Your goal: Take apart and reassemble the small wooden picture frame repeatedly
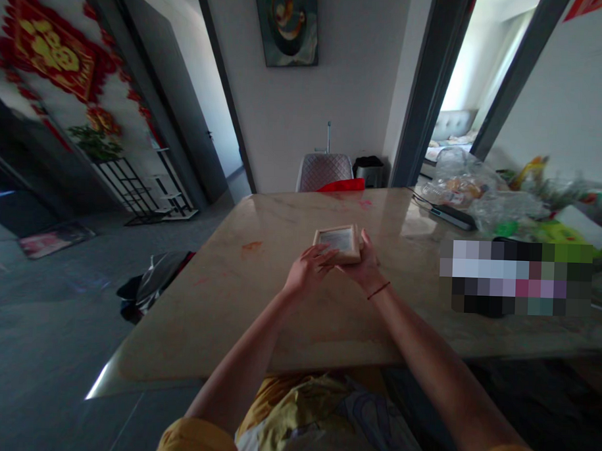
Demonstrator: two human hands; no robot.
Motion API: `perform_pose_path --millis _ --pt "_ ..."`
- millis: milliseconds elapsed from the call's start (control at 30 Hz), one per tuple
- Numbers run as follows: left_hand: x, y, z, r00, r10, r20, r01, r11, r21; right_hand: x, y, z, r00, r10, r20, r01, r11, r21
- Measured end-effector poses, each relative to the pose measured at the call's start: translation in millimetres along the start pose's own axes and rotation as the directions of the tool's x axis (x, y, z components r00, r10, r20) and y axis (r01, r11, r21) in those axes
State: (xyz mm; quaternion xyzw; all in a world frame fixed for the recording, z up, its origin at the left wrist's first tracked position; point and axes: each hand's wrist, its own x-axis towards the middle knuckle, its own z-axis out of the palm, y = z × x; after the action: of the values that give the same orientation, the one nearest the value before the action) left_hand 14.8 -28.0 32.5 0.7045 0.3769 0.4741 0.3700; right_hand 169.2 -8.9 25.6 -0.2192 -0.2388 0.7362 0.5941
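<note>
A small, shallow wooden-framed box (350, 257) with a grey, glassy-looking panel is held just above the table, tilted slightly toward me. My right hand (366, 265) grips it from beneath and along its right side, the thumb up against the edge. At the near left corner, my left hand (306, 270) holds the frame, with its fingers reaching over the rim and onto the panel. Whether the box contains anything cannot be made out. Beneath both hands is the beige marbled table (219, 301).
Clear plastic bags (461, 175) and mixed items crowd the table's right side, beside a dark elongated device (453, 216). A blurred-out patch (516, 276) covers things nearer me. Beyond the far edge stands a quilted chair (325, 170) with a red item (344, 185).
</note>
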Motion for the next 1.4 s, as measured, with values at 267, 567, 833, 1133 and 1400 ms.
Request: perform_pose_path --millis 267,567,833,1133,1400 --pt "1.5 -9.3 -3.4 0.992 0.124 0.007 -0.124 0.99 0.061 10.4 2.8 -6.0 0.986 -0.015 -0.168 0.027 0.997 0.066" --pt "3.6 -13.3 -4.9 0.981 0.194 0.014 -0.193 0.966 0.169 19.0 6.0 -9.9 0.984 -0.061 -0.166 0.072 0.996 0.057" --pt "5.6 -15.4 -17.8 0.886 0.444 0.133 -0.45 0.756 0.475 16.0 6.4 -4.8 0.991 -0.13 -0.007 0.129 0.989 -0.07" --pt "8.4 -40.5 -12.7 0.968 0.242 0.061 -0.236 0.808 0.539 15.4 16.3 -4.0 0.964 -0.141 -0.225 0.124 0.989 -0.086" --pt "3.9 -33.2 -0.7 0.989 -0.146 -0.04 0.141 0.797 0.588 18.6 33.9 -6.2 0.984 -0.085 -0.154 0.076 0.995 -0.068"
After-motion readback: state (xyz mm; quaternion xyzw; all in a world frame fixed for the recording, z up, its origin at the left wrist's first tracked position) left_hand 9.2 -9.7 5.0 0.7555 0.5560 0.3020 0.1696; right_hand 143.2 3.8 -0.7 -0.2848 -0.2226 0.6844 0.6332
